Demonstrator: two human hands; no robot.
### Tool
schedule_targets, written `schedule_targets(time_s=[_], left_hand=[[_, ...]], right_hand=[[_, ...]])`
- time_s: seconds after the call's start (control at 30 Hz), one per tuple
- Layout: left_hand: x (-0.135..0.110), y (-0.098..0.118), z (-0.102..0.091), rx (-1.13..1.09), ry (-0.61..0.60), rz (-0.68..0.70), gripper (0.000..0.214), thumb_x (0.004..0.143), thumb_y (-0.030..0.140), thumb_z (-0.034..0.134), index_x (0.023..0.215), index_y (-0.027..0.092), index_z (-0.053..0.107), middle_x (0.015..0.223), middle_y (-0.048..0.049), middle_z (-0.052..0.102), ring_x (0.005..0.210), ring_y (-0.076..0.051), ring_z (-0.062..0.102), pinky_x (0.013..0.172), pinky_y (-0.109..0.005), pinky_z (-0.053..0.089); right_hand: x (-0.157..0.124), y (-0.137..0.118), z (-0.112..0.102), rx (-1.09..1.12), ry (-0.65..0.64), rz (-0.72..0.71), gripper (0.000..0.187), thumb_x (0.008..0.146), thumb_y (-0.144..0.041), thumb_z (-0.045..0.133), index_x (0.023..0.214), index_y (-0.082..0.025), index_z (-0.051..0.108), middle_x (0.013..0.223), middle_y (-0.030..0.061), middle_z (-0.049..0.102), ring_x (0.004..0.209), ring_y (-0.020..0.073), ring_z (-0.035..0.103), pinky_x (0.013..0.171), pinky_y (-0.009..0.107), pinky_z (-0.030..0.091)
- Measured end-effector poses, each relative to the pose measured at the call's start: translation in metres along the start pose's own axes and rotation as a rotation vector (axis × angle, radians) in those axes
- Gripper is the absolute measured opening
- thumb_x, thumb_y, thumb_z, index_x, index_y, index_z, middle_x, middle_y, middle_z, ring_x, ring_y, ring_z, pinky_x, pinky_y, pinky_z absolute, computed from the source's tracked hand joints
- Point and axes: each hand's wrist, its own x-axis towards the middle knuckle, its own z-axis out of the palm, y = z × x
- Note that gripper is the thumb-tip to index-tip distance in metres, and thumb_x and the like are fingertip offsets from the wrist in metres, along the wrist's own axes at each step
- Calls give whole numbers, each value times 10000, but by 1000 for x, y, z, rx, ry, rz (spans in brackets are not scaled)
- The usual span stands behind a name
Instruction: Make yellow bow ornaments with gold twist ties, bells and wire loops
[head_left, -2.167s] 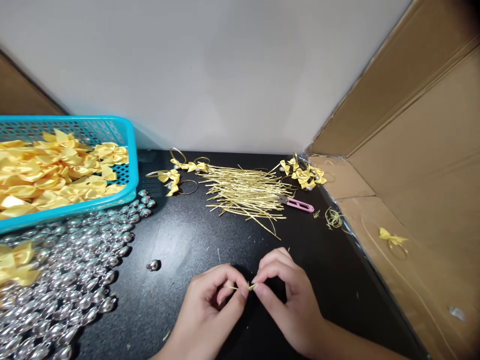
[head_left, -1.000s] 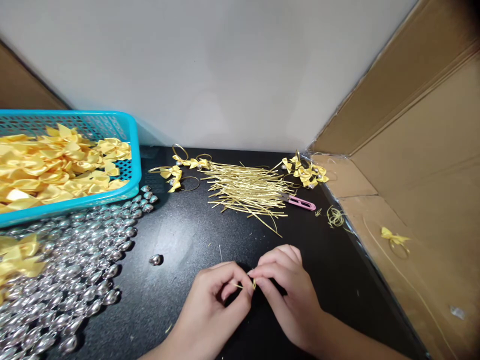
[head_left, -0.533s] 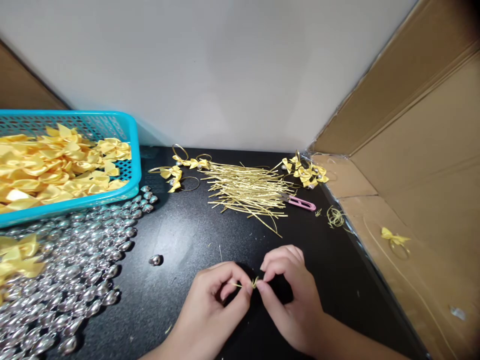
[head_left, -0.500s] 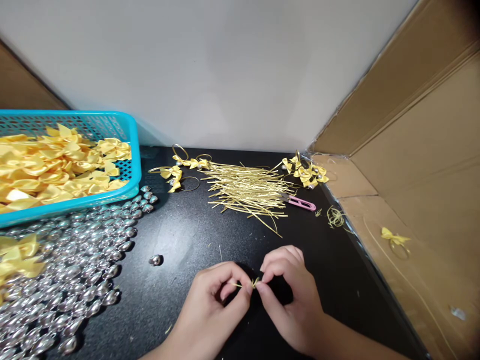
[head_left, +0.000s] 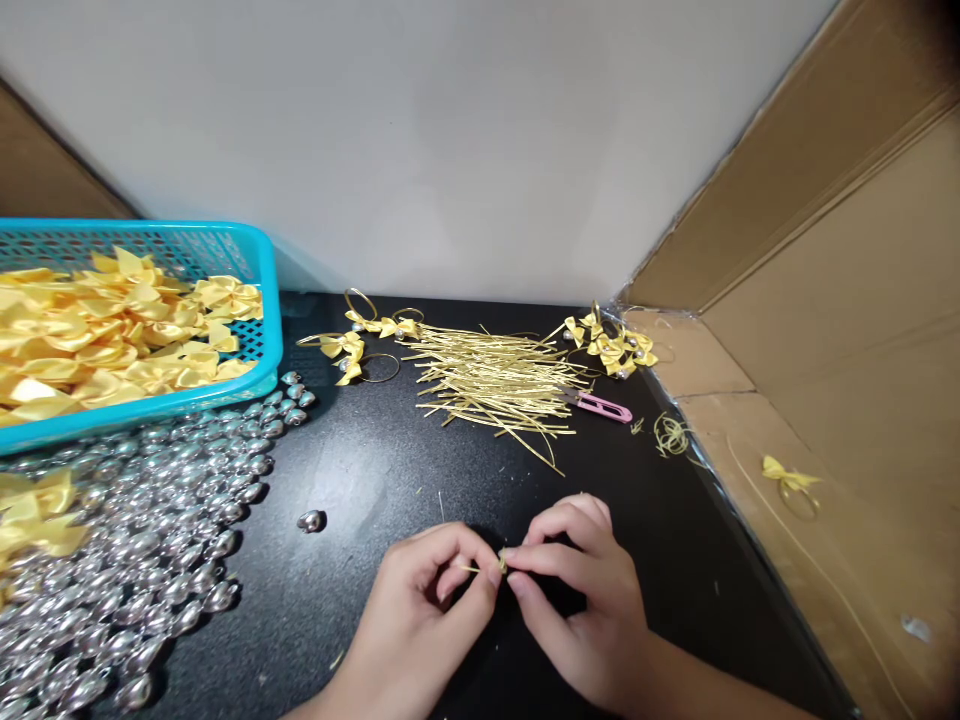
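My left hand (head_left: 439, 595) pinches a short piece of gold cord (head_left: 502, 563) between thumb and index finger, low in the middle of the view. The cord is bunched into a small loop or knot at the fingertips, and a thin end pokes out to the left. From the right, my right hand (head_left: 581, 580) meets it, index fingertip on the bunched part and thumb just below. The rest of the cord is hidden by the fingers. Beyond the hands lies a pile of cut gold cords (head_left: 499, 380).
A blue basket (head_left: 274, 300) of yellow bows (head_left: 127, 310) stands left, behind many silver beads (head_left: 150, 545). One loose bead (head_left: 311, 520) lies apart. Bows with loops flank the cord pile. A pink cutter (head_left: 604, 406) and cord scraps (head_left: 670, 433) lie right, beside cardboard walls (head_left: 847, 270).
My right index finger has straightened and shifted slightly left onto the bunched cord, with a small gap between finger and thumb. The left hand has barely moved.
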Motion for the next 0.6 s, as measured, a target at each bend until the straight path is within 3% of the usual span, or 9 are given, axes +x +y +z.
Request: schedule_targets(time_s=[0.37,0.6], left_hand=[[-1,-2,0,-46,-12,-1,173,761,208,504,611,182,586,522,72,342,495,-108,326,491,-219,292],[0,1,-1,-32,-13,30,173,743,177,487,599,186,582,521,76,314,486,-106,332,491,-218,293]], right_hand=[[0,0,1,104,4,5,319,788,-45,591,966,-285,704,740,2,602,704,163,542,668,366,399],[-3,4,3,322,-6,218,226,741,-64,618,887,-233,652,783,8,624,760,172,585,706,332,469]])
